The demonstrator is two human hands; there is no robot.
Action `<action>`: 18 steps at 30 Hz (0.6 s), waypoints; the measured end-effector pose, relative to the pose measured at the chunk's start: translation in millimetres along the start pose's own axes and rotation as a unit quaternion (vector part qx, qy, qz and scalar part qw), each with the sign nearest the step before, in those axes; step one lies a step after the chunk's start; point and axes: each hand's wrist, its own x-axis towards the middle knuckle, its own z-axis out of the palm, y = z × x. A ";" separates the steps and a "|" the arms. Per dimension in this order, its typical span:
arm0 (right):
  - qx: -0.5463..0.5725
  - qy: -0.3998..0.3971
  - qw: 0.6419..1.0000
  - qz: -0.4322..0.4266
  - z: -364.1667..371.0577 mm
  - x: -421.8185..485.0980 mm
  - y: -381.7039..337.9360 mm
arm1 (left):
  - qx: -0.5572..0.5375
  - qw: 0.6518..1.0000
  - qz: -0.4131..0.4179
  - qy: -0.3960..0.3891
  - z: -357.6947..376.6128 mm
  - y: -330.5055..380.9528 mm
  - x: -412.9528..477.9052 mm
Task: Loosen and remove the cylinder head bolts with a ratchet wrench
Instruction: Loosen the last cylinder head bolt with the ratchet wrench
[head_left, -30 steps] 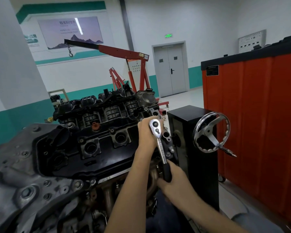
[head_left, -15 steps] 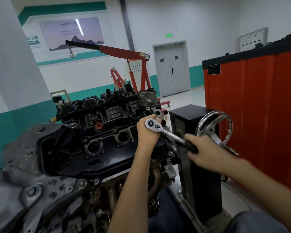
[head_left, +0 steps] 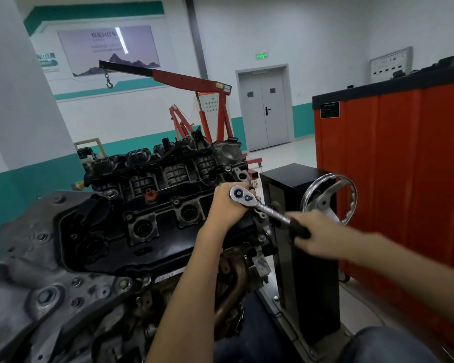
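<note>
Trouser leg (head_left: 388, 347): blue denim, at the bottom right edge.
Right hand (head_left: 315, 238): motion-blurred, its fingers wrapped round the black grip of the ratchet wrench.
Ratchet wrench (head_left: 264, 206): chrome, with a round head carrying a small lever. Its shank slants down to the right into the black grip. The head sits at the right end of the engine top and the handle reaches out over the stand. No brand can be read.
Left hand (head_left: 227, 205): fingers curled closed beneath the wrench head, hiding what the head sits on.
Engine (head_left: 142, 226): black top cover with round wells, a ribbed black manifold behind it, a grey cast plate at the near left and a rusty pipe below. A stamped strip on the front edge is unreadable.
Stand (head_left: 299, 258): black column just right of the engine.
Handwheel (head_left: 328, 197): silver, on the stand.
Cabinet (head_left: 404, 179): red with a black top. Its small dark plate is too small to read.
Engine crane (head_left: 194, 80): red, with a black boom and a hook.
Double door (head_left: 263, 107): grey, shut.
Sign (head_left: 261, 55): green, lit, above the door, illegible.
Wall poster (head_left: 110, 48): mountain outline under blurred characters.
</note>
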 end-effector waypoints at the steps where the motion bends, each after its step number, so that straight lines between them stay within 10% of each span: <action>1: -0.094 -0.001 0.995 -0.013 -21.6 8.9 6.5 | 0.008 1.000 0.008 -0.014 -1.7 0.0 0.1; 5: -0.295 0.060 0.953 -0.044 -50.2 28.8 1.7 | -0.012 1.000 -0.002 0.024 -1.1 1.6 -2.2; 9: -0.023 0.106 0.994 0.029 23.9 0.7 -19.3 | -0.083 0.989 -0.073 0.102 3.0 1.6 1.0; 13: 0.284 0.136 0.946 0.074 101.6 -15.1 -58.9 | -0.064 0.990 -0.042 0.115 15.5 8.2 -4.1; 18: 0.248 0.123 0.959 0.062 94.3 -11.3 -49.8 | -0.062 0.993 -0.038 0.088 11.8 4.8 -4.4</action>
